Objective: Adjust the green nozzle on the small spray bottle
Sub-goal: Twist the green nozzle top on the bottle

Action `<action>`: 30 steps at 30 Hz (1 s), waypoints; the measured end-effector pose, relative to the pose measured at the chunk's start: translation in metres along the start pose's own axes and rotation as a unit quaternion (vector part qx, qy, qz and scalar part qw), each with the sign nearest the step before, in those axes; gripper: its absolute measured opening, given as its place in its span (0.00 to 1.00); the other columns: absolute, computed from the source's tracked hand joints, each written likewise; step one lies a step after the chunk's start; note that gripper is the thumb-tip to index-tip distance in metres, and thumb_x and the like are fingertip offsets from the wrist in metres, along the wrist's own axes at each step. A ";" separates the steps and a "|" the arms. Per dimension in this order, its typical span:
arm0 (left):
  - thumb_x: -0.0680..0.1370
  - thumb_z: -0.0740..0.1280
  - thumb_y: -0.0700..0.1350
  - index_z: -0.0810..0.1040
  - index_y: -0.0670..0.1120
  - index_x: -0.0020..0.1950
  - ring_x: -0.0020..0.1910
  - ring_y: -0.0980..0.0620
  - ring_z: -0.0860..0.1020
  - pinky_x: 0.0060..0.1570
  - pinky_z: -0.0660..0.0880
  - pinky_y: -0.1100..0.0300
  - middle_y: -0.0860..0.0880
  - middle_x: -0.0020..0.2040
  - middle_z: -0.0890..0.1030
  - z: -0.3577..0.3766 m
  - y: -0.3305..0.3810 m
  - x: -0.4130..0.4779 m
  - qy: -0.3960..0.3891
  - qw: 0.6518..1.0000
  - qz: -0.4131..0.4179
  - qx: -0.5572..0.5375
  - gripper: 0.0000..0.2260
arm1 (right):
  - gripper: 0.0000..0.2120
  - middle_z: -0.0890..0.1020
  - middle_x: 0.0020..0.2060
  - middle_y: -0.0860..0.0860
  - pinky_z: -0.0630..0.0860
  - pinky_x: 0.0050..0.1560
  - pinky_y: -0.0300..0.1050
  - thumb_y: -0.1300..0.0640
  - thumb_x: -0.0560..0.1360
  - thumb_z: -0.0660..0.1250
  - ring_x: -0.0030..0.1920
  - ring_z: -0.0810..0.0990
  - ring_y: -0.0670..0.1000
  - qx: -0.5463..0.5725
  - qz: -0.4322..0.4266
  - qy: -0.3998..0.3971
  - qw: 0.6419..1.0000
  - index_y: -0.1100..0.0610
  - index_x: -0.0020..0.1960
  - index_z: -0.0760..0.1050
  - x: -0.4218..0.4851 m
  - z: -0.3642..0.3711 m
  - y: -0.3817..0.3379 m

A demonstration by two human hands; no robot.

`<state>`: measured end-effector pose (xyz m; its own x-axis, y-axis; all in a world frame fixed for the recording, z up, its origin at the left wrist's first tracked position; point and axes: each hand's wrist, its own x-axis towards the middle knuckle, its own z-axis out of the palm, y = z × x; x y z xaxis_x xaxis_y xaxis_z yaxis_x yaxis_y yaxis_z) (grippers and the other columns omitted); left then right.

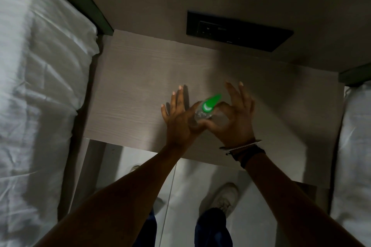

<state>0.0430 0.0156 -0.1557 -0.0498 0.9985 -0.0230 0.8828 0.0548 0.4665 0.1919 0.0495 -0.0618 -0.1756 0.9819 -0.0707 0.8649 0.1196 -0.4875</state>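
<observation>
Hands are meeting above the counter [128, 90]. Small spray bottle [200, 115] is sitting between them, left hand [178, 118] pressing flat-fingered, right hand [234, 118] pinching near its green nozzle [209, 104], other fingers spreading wide.

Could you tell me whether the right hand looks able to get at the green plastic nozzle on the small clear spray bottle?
Probably yes: the right hand sits beside the green plastic nozzle, nothing visibly between them.

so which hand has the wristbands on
The right hand, by the green nozzle; dark and beaded bands circle its wrist. The left hand has a bare wrist.
</observation>
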 end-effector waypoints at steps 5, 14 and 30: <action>0.71 0.54 0.76 0.68 0.61 0.69 0.78 0.38 0.54 0.69 0.48 0.32 0.41 0.80 0.53 -0.002 -0.003 0.005 -0.004 1.000 0.010 0.019 0.32 | 0.34 0.58 0.76 0.57 0.54 0.72 0.65 0.36 0.65 0.68 0.76 0.52 0.60 0.067 0.030 -0.013 0.997 0.50 0.66 0.70 -0.013 0.008 0.001; 0.75 0.51 0.74 0.73 0.59 0.66 0.77 0.38 0.57 0.69 0.47 0.35 0.41 0.79 0.57 -0.002 0.001 0.003 0.023 1.000 0.003 0.000 0.29 | 0.30 0.69 0.70 0.57 0.61 0.70 0.60 0.43 0.57 0.78 0.72 0.62 0.58 0.094 0.043 0.046 0.994 0.55 0.53 0.76 0.004 0.001 -0.010; 0.73 0.56 0.72 0.70 0.59 0.70 0.79 0.42 0.47 0.71 0.44 0.33 0.42 0.81 0.49 -0.024 0.009 0.012 0.039 0.997 0.041 -0.056 0.30 | 0.26 0.66 0.72 0.56 0.61 0.69 0.67 0.51 0.62 0.78 0.73 0.61 0.59 0.093 -0.019 -0.030 0.995 0.51 0.58 0.77 0.012 -0.001 -0.007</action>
<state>0.0395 0.0276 -0.1308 -0.0195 0.9961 0.0860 0.8279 -0.0322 0.5599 0.1844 0.0604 -0.0587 -0.2398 0.9659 -0.0982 0.7555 0.1222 -0.6437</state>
